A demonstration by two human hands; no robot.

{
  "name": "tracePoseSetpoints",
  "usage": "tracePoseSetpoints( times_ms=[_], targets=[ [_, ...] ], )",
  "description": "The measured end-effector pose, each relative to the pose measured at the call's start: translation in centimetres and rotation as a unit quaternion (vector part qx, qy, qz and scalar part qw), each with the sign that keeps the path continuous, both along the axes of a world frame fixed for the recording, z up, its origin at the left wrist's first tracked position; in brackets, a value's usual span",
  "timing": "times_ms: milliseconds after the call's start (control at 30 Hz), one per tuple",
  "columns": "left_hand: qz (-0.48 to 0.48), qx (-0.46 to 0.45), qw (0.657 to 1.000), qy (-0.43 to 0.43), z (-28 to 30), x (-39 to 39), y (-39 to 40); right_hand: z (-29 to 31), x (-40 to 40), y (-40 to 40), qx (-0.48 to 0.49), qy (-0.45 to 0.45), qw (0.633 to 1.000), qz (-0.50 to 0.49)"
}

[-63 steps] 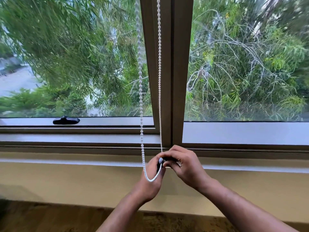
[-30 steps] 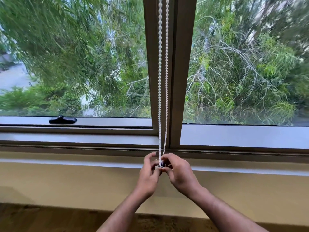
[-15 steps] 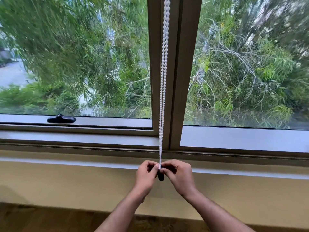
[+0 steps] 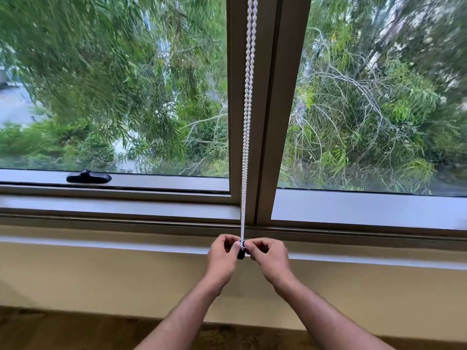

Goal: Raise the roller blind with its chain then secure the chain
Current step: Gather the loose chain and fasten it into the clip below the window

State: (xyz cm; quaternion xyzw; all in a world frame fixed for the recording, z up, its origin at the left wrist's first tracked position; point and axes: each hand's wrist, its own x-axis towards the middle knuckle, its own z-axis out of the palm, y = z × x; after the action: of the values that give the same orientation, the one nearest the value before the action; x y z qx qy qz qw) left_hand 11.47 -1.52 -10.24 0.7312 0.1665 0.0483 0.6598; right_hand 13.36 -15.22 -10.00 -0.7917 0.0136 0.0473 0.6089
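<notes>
Both hands meet at the sill: the left hand [image 4: 222,258] and right hand [image 4: 269,258] pinch the bead chain [image 4: 246,122] taut down the window frame [image 4: 267,109], likely seating its loop in the dark clip [image 4: 241,255] between them so it cannot swing.

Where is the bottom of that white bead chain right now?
The bead chain runs down the central window post, its bottom pinched between left hand and right hand.

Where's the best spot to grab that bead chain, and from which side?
Pinch the chain low, just above the hands, coming from the room side. Both strands hang taut and together against the window post, so only the front is open.
</notes>
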Motion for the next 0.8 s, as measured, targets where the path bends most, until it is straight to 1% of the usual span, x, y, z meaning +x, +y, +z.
tracePoseSetpoints(
  times_ms=[800],
  targets=[
    [-0.03,0.043,0.999,0.01,-0.4,0.9,0.3,-0.2,0.0,0.0,0.017,0.015,0.999,-0.024]
  ],
)
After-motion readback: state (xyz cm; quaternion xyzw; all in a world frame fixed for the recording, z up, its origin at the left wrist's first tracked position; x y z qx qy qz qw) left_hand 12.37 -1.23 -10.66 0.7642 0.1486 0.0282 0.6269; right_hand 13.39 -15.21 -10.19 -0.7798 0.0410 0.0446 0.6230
